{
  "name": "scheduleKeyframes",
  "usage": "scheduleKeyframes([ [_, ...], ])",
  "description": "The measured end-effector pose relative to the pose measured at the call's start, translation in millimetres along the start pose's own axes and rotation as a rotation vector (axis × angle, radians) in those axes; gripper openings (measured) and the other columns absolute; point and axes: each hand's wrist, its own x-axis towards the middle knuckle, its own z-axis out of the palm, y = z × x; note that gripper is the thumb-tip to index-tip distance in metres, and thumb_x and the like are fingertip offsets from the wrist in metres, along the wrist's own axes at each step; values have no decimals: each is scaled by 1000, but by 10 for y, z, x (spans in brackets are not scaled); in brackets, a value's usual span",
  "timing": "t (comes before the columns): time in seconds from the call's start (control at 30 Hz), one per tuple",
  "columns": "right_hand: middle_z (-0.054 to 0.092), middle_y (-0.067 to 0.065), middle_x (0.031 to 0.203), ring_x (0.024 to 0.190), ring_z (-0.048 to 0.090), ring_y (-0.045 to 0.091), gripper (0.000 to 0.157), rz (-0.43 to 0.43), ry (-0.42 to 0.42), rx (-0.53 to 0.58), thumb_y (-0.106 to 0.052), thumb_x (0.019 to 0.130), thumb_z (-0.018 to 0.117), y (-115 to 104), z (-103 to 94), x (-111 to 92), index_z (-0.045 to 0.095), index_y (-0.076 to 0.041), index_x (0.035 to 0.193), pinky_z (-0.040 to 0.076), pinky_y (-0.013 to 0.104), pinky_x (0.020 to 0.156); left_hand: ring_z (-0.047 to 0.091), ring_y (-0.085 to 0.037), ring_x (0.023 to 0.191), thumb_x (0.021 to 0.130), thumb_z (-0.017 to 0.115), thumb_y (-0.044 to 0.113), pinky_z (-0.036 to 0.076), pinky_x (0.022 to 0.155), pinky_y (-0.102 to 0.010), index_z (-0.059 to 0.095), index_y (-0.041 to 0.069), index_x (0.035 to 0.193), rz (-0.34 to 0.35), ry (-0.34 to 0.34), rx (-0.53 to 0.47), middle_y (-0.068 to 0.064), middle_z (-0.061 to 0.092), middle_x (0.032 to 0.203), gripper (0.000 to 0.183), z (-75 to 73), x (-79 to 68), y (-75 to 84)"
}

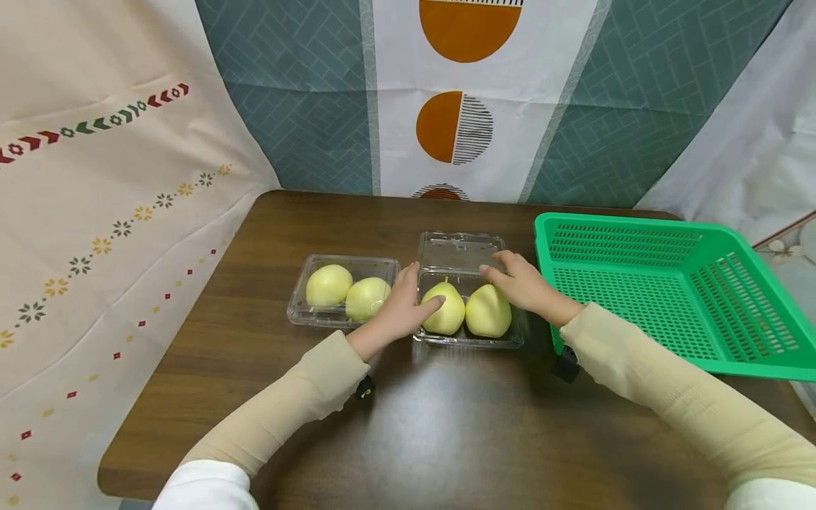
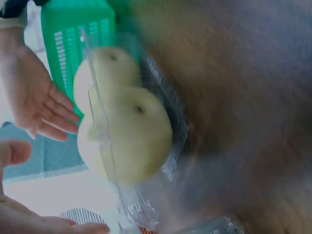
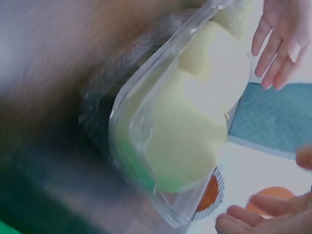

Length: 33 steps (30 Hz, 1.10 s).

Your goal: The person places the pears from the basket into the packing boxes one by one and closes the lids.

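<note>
Two pale yellow-green pears lie side by side in a clear plastic clamshell box. Its lid is folded back, away from the person. My left hand is at the box's left side, fingers extended and thumb over the left pear in the head view. Over the right rear corner hovers my right hand, its fingers spread and nothing in its grasp. Both wrist views show the pears inside the box, with the palms facing inward above it.
A second clear box, lid down, holds two more pears at the left, partly behind the left hand. To the right stands a large green plastic basket. All rest on a brown wooden table, with hanging cloths behind.
</note>
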Motion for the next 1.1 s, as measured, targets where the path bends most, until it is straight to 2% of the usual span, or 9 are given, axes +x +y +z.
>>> scheduleKeyframes([
  [0.13, 29, 27, 148, 136, 29, 42, 54, 55, 31, 156, -30, 103, 24, -3, -27, 36, 27, 6, 144, 28, 55, 109, 21, -37, 142, 97, 49, 35, 22, 115, -49, 13, -5, 149, -11, 25, -56, -25, 17, 154, 75, -29, 104, -20],
  [0.37, 10, 24, 156, 144, 11, 40, 65, 160, 12, 322, -41, 103, 15, 46, -60, 113, 11, 3, 150, 16, 56, 114, 18, -35, 144, 101, 36, 39, 20, 116, -50, 15, -1, 150, -100, 79, -220, -21, 16, 156, 67, -62, 285, -3],
  [0.53, 0, 23, 157, 144, 4, 43, 73, 253, -40, 360, -52, 100, 11, 102, -80, 157, 3, 0, 152, 13, 59, 114, 19, -34, 144, 101, 32, 42, 19, 116, -48, 16, -3, 149, -181, 112, -303, -20, 18, 156, 68, -51, 425, 54],
  [0.67, -8, 21, 158, 144, -1, 42, 75, 285, -85, 399, -55, 99, 9, 126, -92, 187, -3, -4, 152, 9, 60, 114, 17, -34, 144, 101, 31, 44, 18, 117, -47, 15, -3, 150, -246, 115, -318, -20, 17, 156, 70, -33, 512, 42],
  [0.93, -5, 22, 158, 144, 1, 42, 84, 344, -99, 407, -62, 96, 9, 136, -87, 255, -3, -1, 152, 9, 60, 114, 14, -33, 145, 100, 31, 47, 15, 118, -46, 13, -3, 150, -316, 100, -384, -19, 15, 157, 73, -29, 609, -37],
  [1.1, -3, 23, 158, 144, 3, 43, 85, 369, -94, 399, -63, 95, 10, 156, -56, 295, -2, 0, 151, 11, 61, 114, 12, -32, 146, 100, 31, 49, 14, 118, -46, 12, -2, 151, -329, 80, -371, -18, 13, 158, 75, -31, 625, -48],
])
